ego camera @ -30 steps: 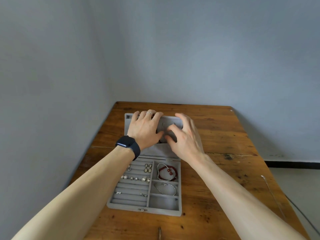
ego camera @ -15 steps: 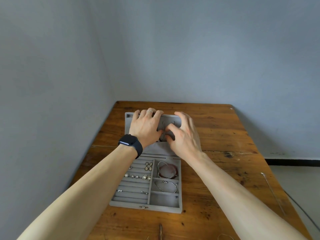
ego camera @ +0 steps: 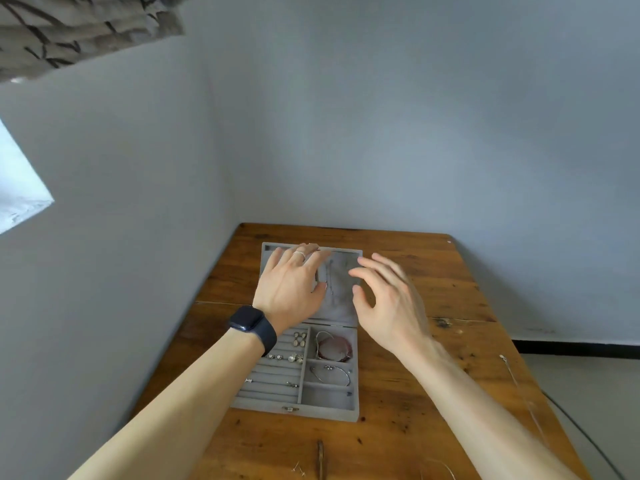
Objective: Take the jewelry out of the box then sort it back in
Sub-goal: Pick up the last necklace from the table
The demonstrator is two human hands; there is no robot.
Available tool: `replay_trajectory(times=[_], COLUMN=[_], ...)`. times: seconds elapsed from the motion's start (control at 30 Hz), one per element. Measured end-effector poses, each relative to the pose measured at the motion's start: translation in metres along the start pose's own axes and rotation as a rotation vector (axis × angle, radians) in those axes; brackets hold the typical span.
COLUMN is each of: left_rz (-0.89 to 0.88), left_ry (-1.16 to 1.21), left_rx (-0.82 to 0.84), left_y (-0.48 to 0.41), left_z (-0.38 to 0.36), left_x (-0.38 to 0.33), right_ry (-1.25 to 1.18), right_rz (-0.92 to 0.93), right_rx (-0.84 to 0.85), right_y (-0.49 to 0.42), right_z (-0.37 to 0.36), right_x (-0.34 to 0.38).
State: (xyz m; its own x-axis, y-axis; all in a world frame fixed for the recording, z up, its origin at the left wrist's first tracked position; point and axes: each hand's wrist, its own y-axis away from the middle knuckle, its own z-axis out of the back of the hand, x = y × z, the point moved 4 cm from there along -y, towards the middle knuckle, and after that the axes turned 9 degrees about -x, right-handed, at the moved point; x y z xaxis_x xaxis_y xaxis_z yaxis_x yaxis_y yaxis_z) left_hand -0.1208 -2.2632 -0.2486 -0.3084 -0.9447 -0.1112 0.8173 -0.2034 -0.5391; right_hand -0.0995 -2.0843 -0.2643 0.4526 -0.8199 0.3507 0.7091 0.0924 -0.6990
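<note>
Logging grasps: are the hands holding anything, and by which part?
Nothing is held. The left hand lies flat on the box lid; the right hand hovers open.

Left forearm (ego camera: pixel 173 393) and right forearm (ego camera: pixel 485 410) are both bare, coming in from the bottom edge and converging toward the middle. Left hand (ego camera: pixel 291 289): palm down, flat, fingers straight and slightly spread, pointing away from the body, thumb angled in toward the other hand. Wrist roughly in line with the forearm. Right hand (ego camera: pixel 391 303): held a bit higher, palm facing down and left, fingers loosely curved and fanned, thumb apart from index, nothing in its grip. Right hand and forearm are blurred. Hands near each other, not touching.
</note>
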Motion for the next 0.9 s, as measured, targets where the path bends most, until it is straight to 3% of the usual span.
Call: replay_trajectory(times=[0.17,0.5,0.67,0.9], left_rz=[0.098,0.332,0.34,0.334], left_ry=[0.084,0.204,0.106,0.023], left_rx=[-0.035,-0.024,0.109,0.12], left_y=[0.076,0.242,0.279,0.285], left_z=[0.02,0.013,-0.004,-0.007], left_x=[-0.002,-0.01,-0.015,-0.019], right_ry=[-0.04,-0.036,0.087,0.162], right_rz=[-0.092,-0.26,-0.192,-0.136], right_rx=[-0.026,0.182,0.275,0.217], right_y=[0.061,0.22,0.258,0.271], right_z=[0.037,0.035,0.016,0.012], right_x=[0.022,0.051,0.058,0.058])
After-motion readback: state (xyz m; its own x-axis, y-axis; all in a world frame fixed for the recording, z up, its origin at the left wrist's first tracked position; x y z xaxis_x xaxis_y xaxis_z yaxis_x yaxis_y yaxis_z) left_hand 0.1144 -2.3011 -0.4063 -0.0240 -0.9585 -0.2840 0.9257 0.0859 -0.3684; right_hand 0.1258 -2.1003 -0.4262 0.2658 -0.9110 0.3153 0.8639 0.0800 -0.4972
